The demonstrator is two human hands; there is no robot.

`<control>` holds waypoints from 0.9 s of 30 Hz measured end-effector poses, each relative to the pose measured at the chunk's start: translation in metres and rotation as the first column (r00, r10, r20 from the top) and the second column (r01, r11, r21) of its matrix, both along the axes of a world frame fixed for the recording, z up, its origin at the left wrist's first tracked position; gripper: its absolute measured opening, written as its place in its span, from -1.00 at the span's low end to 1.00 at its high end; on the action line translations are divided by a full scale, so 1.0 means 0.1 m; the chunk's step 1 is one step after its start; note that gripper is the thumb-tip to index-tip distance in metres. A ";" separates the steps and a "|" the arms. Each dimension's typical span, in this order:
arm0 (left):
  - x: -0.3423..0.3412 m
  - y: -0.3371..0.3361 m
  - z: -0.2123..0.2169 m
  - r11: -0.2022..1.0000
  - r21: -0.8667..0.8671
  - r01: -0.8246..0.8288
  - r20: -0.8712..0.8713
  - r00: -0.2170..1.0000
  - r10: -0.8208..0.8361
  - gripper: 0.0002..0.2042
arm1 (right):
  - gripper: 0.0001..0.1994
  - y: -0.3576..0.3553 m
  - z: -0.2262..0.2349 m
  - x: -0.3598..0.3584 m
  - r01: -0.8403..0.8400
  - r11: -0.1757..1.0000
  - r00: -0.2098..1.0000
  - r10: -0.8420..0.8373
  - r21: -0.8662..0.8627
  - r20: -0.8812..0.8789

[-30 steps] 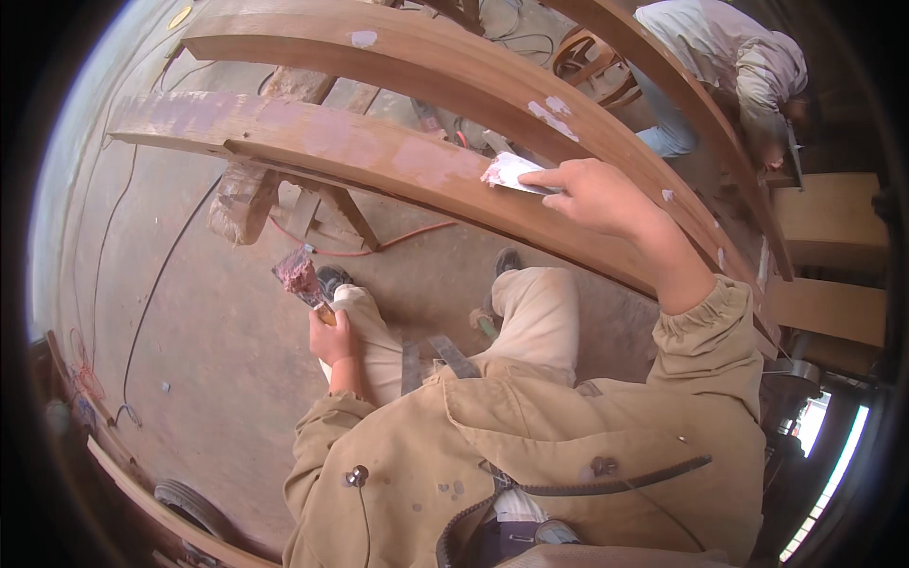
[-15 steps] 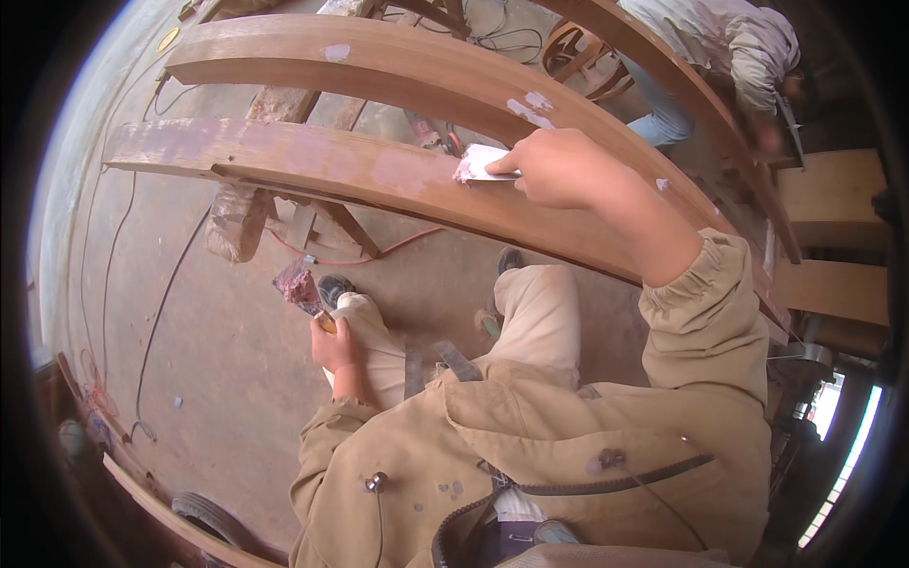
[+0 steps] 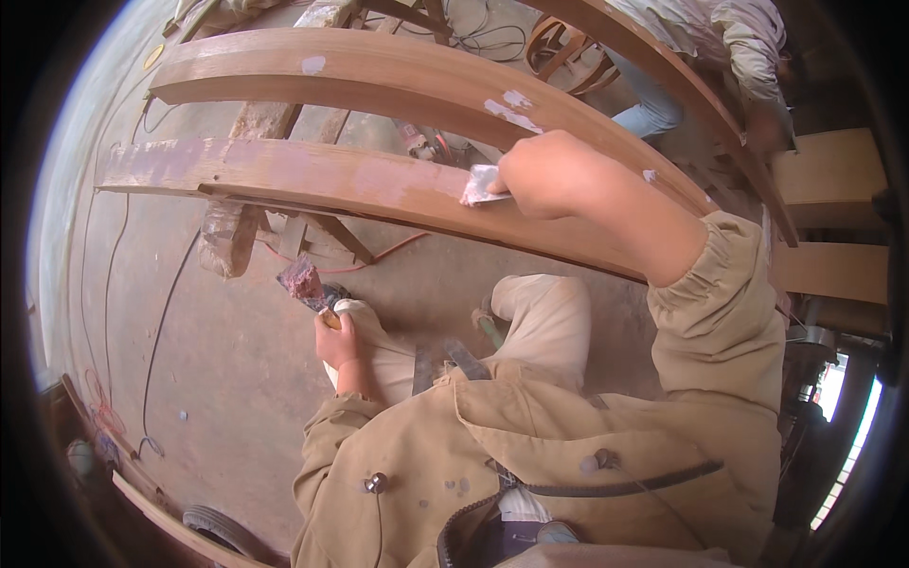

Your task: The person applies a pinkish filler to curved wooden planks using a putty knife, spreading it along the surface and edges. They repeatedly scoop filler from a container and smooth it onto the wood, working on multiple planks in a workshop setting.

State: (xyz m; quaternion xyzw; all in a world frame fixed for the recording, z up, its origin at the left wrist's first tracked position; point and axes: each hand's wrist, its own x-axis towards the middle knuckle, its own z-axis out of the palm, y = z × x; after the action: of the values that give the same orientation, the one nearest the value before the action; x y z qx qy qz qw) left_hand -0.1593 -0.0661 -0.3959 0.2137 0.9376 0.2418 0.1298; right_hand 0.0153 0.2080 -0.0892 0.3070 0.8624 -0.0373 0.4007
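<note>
My right hand (image 3: pixel 549 172) grips a flat scraper (image 3: pixel 482 185), its pale blade smeared with pinkish putty and resting on the nearer wooden beam (image 3: pixel 312 168). Light pink patches of putty cover the left part of that beam. Low at the left, my left hand (image 3: pixel 339 343) is closed round the yellowish handle of a putty knife (image 3: pixel 327 317). A lump of pink putty (image 3: pixel 301 280) sits on its broad dark blade, held in the air apart from the beam.
A second curved beam (image 3: pixel 350 66) with pale putty spots runs behind the first. Rough timber trestles (image 3: pixel 230 237) prop them up. A power tool (image 3: pixel 415 140) and cables lie beyond. Another person (image 3: pixel 701 38) bends at the far right, near stacked boards (image 3: pixel 828 180). A tyre (image 3: pixel 220 525) lies lower left.
My right hand and the scraper have shifted slightly right and toward me along the beam. The scraper blade is turned a little. My left hand keeps its hold, nearly still.
</note>
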 end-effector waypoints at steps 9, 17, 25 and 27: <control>0.05 0.07 0.01 0.999 -0.041 0.024 -0.054 0.998 -0.027 -0.65 | -0.63 -0.18 -0.23 0.55 0.138 0.990 0.905 -0.141 -0.038 -0.401; 0.04 0.08 0.07 0.999 -0.045 0.009 -0.016 1.000 -0.009 -0.64 | -0.62 -0.08 -0.10 0.62 0.072 0.993 0.908 -0.103 -0.092 -0.406; 0.05 0.07 0.07 0.999 -0.037 0.017 -0.017 1.000 -0.018 -0.66 | -0.58 -0.04 0.07 0.43 0.080 0.996 0.997 -0.081 -0.036 -0.003; 0.07 0.09 0.12 1.000 -0.020 -0.005 -0.015 1.000 0.005 -0.67 | -0.60 0.00 0.08 0.69 0.152 0.987 0.968 -0.161 -0.060 -0.192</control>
State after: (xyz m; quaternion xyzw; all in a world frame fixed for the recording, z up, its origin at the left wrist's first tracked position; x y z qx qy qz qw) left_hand -0.1523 -0.0570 -0.3843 0.2119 0.9414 0.2310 0.1244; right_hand 0.0844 0.2077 -0.0814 0.3599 0.8698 -0.1182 0.3161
